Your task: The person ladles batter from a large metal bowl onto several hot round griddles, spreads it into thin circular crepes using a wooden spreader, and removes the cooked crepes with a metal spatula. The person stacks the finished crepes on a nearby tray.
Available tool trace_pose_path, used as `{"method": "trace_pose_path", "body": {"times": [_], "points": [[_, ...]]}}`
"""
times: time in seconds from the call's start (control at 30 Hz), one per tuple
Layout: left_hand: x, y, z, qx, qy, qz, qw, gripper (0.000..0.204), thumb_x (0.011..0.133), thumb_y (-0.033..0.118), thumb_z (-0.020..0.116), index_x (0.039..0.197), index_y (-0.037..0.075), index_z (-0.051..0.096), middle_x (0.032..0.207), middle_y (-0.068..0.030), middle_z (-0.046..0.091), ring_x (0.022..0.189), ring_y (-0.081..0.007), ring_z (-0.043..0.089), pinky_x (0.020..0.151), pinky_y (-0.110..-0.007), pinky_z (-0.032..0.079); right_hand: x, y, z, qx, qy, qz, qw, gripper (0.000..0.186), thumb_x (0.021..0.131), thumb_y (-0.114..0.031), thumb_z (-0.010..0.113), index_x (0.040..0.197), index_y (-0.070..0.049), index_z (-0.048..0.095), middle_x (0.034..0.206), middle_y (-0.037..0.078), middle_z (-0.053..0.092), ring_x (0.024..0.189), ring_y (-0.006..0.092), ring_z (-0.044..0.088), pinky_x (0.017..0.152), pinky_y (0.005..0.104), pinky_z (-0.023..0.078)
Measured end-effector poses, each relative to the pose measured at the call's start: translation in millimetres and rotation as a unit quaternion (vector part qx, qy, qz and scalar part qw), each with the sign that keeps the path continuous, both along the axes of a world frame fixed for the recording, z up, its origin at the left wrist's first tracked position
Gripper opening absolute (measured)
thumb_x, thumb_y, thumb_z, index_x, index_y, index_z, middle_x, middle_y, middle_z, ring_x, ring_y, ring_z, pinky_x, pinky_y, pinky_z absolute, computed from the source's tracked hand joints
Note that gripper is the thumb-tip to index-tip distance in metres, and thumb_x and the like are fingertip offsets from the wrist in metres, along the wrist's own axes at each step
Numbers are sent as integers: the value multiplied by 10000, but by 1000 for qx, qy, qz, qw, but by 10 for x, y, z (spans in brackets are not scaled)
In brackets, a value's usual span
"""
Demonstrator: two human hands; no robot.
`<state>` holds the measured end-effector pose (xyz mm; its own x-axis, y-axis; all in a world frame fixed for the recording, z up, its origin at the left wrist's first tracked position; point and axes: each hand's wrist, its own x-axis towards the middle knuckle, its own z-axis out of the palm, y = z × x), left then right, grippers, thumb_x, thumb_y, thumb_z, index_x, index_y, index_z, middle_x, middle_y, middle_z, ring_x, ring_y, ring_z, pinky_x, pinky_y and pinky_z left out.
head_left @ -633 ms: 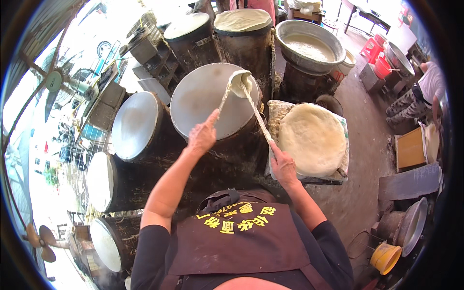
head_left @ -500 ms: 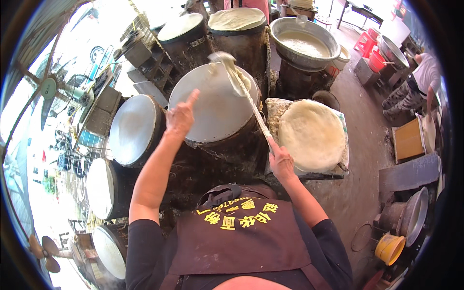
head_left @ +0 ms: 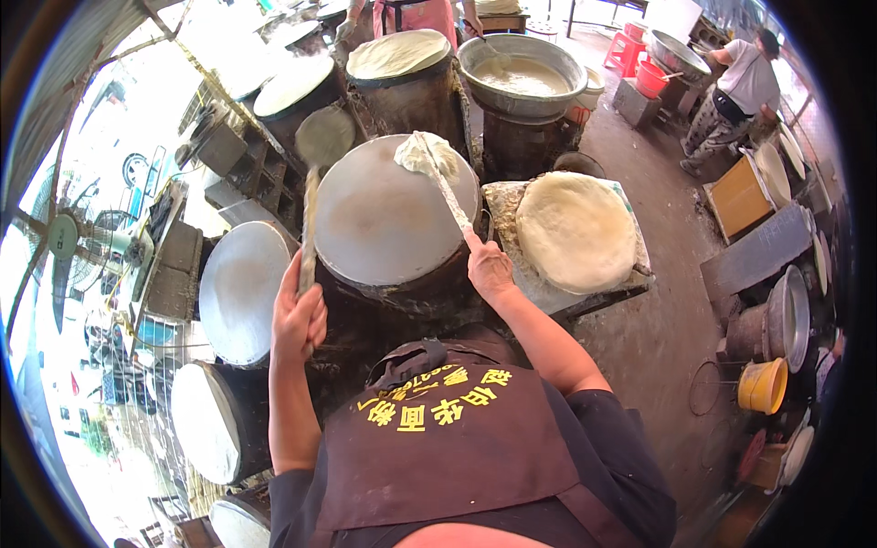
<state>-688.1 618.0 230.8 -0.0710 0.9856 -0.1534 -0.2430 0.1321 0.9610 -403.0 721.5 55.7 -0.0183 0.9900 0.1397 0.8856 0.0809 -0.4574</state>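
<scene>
While before empty, left hand [head_left: 299, 315] now around ladle [head_left: 322, 142].

Both forearms rise bare from the lower edge, elbows bent. The left hand [head_left: 299, 315] is closed in a fist with knuckles outward, while the right hand [head_left: 489, 268] is curled shut farther forward, wrist straight.

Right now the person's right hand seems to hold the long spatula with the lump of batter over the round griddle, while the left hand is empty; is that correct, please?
Not quite. The right hand does hold the long spatula with the lump of batter over the round griddle, but the left hand is not empty: the head view shows it gripping a long-handled ladle.
</scene>
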Motion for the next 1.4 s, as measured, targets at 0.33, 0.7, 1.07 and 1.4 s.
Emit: {"method": "trace_pose_path", "body": {"times": [0.33,0.7,1.07,1.4], "points": [[-1229,-1437,-202,50,-200,164,965,525,1004,91,407,1479,135,189,618,10,323,373,-26,291,276,-164,294,14,-158,121,-24,221,-93,971,548,765,-75,540,1311,-54,492,1020,284,614,940,422,601,850,455,475],[-1122,-1588,-154,101,-393,112,907,558,1023,160,383,1495,114,91,663,-13,346,414,-39,322,297,-173,339,-674,54,84,-24,282,-51,958,528,756,-97,560,1283,-111,528,1043,237,636,985,399,604,875,454,476],[-1208,-2109,-188,146,-371,108,911,563,1034,238,362,1505,156,65,703,-21,344,463,-76,344,333,-197,359,-717,288,274,-41,179,-56,981,495,731,-66,506,1216,-128,581,1030,216,643,944,402,615,874,439,490],[-1294,-2381,-139,119,-307,202,922,543,1034,199,355,1505,152,88,644,2,313,405,-39,282,296,-178,330,-644,631,150,-20,156,-65,985,483,766,-62,504,1224,-202,570,1040,188,657,975,383,624,866,455,500]]}}
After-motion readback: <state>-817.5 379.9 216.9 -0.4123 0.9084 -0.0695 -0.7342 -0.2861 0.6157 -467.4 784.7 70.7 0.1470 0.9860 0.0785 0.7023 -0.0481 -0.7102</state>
